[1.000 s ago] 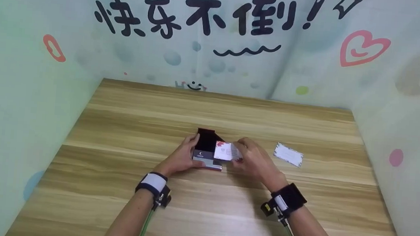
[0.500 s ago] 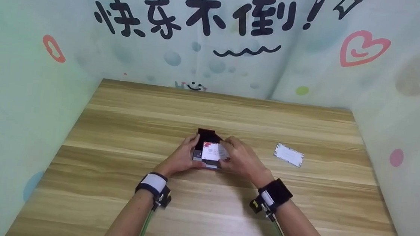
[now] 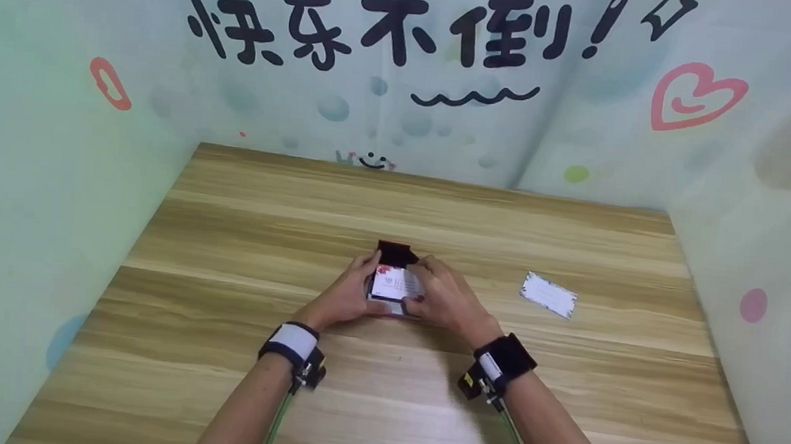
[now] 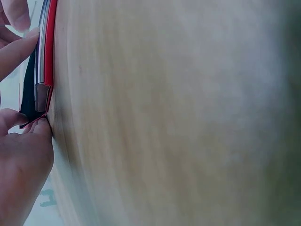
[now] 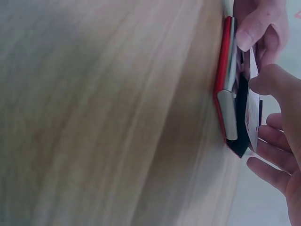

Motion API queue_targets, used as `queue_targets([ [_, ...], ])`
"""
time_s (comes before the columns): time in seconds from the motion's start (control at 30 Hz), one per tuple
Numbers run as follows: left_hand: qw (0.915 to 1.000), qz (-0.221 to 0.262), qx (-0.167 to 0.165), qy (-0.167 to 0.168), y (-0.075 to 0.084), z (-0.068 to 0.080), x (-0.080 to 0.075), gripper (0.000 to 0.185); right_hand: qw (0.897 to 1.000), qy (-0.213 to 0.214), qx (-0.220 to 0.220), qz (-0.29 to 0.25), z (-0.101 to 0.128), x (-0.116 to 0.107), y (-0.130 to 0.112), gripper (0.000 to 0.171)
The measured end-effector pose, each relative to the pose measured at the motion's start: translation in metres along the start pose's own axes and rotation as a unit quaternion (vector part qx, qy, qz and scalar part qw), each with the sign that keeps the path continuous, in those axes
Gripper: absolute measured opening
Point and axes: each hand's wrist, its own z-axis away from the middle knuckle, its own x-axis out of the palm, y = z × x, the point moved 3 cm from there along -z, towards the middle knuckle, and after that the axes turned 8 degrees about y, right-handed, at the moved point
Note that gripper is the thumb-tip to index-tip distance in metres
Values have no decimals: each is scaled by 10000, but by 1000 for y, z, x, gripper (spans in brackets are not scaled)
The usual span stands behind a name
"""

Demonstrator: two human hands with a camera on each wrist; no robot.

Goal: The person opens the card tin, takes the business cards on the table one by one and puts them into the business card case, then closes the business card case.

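Observation:
A flat card case (image 3: 395, 252) with a black-lined raised lid lies on the table in the head view. Its red outer shell (image 4: 49, 52) and silver edge show in the left wrist view. My left hand (image 3: 344, 292) grips its left side, the thumb along the near edge. Over the case's tray is a white business card (image 3: 393, 283) with red flowers in one corner. My right hand (image 3: 440, 296) pinches the card's right end. From the right wrist, the card (image 5: 252, 110) stands slightly apart from the tray. Whether other cards lie beneath it is hidden.
A second white card (image 3: 549, 295) with a leafy border lies on the wooden table (image 3: 261, 225) to the right of the case. Printed cloth walls (image 3: 304, 123) enclose the back and sides.
My right hand has carried the flowered card leftward from the case's right edge to over its tray. The left hand keeps its hold. The head view has shifted slightly.

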Motion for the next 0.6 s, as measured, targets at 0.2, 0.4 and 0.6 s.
queue_targets([
  [0.2, 9999, -7, -141, 33, 1, -1, 1, 111, 10000, 51, 43, -25, -1, 5, 1, 52],
  [0.4, 9998, 31, -174, -44, 0, -2, 2, 111, 9999, 25, 99, -58, -3, 8, 1, 50],
  [0.6, 9997, 46, -218, -52, -1, -1, 2, 112, 9997, -23, 217, -97, -2, 11, 2, 50],
])
